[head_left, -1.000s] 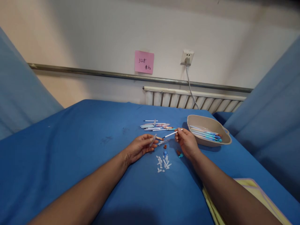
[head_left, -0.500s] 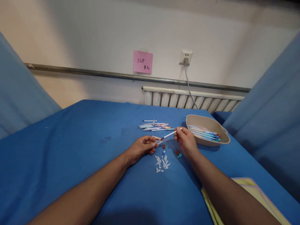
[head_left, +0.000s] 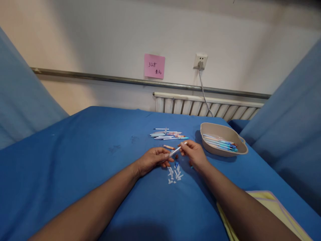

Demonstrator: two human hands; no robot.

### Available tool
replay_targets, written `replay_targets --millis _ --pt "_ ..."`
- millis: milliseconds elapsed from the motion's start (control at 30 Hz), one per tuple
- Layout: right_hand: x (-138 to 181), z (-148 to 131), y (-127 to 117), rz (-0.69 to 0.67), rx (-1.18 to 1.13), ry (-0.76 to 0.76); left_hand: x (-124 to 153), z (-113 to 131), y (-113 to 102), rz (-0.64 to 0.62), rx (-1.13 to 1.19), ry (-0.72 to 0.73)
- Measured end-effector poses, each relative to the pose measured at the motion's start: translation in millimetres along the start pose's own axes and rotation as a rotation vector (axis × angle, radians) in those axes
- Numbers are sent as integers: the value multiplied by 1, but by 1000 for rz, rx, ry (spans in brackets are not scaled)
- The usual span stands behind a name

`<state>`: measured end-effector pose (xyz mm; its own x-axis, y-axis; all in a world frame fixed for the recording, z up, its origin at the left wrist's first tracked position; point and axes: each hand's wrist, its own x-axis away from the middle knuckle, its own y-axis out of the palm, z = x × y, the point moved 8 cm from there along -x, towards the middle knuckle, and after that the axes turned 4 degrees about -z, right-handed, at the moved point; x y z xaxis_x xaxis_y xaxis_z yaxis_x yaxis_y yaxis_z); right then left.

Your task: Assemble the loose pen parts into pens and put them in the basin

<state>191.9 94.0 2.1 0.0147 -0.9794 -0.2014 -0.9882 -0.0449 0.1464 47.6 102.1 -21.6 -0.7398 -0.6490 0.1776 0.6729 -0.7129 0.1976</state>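
Note:
Above the blue sheet, my left hand (head_left: 156, 157) pinches a small pale pen part, mostly hidden by the fingers. My right hand (head_left: 194, 152) grips the far end of a white pen refill (head_left: 178, 149), whose lower end meets the part at my left fingertips; how deep it sits inside cannot be made out. Just beyond lies an orange-and-white pen piece (head_left: 169, 147). Below the hands are small white pen parts (head_left: 178, 174) in a loose pile, with a blue piece (head_left: 177, 164) and a brown piece (head_left: 177, 156) by them.
Several pen barrels and refills (head_left: 160, 135) lie farther back. At the right, a beige basket (head_left: 242, 150) holds assembled-looking pens (head_left: 220, 144). A yellow cloth (head_left: 263, 197) lies under my right forearm. Behind the bed stand a radiator (head_left: 185, 103) and a metal rail (head_left: 112, 79).
My right hand has come left and closer to my left hand. Less of the refill shows between them, and its dark tip is now out of sight at the left fingers.

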Motion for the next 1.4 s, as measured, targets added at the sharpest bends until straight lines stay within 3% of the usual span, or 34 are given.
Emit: replay_targets --millis 133,533,667,800,900,967,1133,1200,1400 --pt "5 4 18 -103 -3 46 3 0 7 -58 43 -21" --pt "6 9 27 -147 11 128 6 1 16 -105 79 -19" --pt "0 -4 4 -80 -27 86 4 5 8 -78 144 6" --pt "-9 -11 -41 108 18 48 4 10 -7 4 217 40" --pt "-14 -5 -61 172 148 45 4 12 -18 82 264 57" --pt "-16 1 -61 147 308 28 3 12 -25 132 299 73" --pt "-11 7 -17 -151 913 -159 1 10 -34 212 350 84" --pt "-8 13 -2 -264 1095 -153 1 9 -35 219 353 80" --pt "-3 17 4 -328 1265 -95 1 6 -35 237 362 69"
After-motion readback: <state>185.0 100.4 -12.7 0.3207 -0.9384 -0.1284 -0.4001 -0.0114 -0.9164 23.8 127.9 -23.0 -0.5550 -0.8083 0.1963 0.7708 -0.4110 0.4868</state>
